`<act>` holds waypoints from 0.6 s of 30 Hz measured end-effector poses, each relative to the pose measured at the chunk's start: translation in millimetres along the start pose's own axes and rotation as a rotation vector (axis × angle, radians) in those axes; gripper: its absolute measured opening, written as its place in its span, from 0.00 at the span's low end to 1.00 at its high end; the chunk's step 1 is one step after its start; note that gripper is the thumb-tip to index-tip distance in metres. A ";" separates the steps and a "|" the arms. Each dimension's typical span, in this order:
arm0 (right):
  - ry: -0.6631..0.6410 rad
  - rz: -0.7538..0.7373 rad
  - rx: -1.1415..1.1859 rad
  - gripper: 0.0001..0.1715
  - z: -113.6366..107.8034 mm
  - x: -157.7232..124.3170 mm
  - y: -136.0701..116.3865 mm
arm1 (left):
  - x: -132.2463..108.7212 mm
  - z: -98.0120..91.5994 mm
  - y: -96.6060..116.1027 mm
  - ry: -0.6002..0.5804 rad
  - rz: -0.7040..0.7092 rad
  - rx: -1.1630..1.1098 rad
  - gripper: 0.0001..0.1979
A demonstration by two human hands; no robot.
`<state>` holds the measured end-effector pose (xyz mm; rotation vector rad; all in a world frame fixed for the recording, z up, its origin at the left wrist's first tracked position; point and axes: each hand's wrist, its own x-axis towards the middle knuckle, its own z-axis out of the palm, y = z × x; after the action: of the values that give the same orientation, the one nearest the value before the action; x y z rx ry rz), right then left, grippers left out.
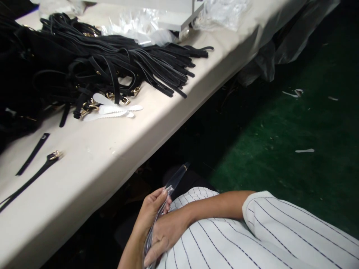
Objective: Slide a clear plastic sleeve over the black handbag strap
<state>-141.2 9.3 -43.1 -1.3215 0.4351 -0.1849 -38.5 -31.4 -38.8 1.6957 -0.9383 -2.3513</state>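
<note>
My left hand (155,203) is closed, thumb and fingers pinching a narrow clear plastic sleeve (175,179) at the table's front edge, over my lap. The sleeve slants up to the right, looks dark inside, and has a small gold-coloured mark near its tip. Lower down, my right hand (166,233) is closed around the sleeve's lower part, its fingers partly hidden. On the table to the left lie a black strap with a gold buckle (53,156) and a short black strap piece (33,154).
A heap of black straps (120,59) with gold buckles covers the far left of the cream-covered table (112,164). White paddle-shaped strips (114,109) lie beside it. Clear plastic bags (221,13) sit at the back. Scraps lie on the green floor (269,149).
</note>
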 end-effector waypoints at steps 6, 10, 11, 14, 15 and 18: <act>0.088 -0.143 0.646 0.29 -3.2 -22.6 48.5 | -19.6 -9.7 -22.5 0.323 0.246 0.352 0.21; 0.368 0.027 1.151 0.44 -8.0 -25.8 67.0 | -38.1 -13.2 -42.3 0.513 0.306 0.667 0.22; 0.481 0.068 1.159 0.40 -9.4 -23.7 69.8 | -41.6 -13.2 -47.5 0.528 0.286 0.682 0.23; 0.672 0.159 1.037 0.28 -11.7 -14.7 75.9 | -51.3 -16.1 -62.6 0.493 0.197 0.598 0.26; 0.679 0.177 0.976 0.27 -11.4 -12.1 76.9 | -54.6 -18.2 -67.2 0.464 0.165 0.547 0.27; 0.621 0.178 0.700 0.29 -8.1 -7.3 74.8 | -62.7 -26.2 -77.7 0.468 0.094 0.323 0.27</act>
<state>-159.6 23.3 -115.1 -0.5094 0.9109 -0.5496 29.2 46.3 -32.9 2.1273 -1.3068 -1.6904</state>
